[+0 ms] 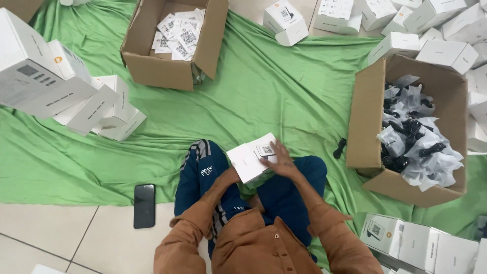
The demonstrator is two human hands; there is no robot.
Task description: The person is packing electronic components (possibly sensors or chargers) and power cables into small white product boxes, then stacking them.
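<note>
Hands met over a small white box (248,160) held above the person's lap: the right hand (278,161) lay spread on its top, while the left hand (234,172) was mostly hidden beneath it, grip unclear. Green cloth (284,91) covered the floor. Nearby stood a carton of bagged black parts (413,139), another carton of leaflets (175,43), and a dark phone (144,205) on the tiles.

black phone (144,205) on floor | green cloth (284,96) | carton of bagged black cables (413,144)
</note>
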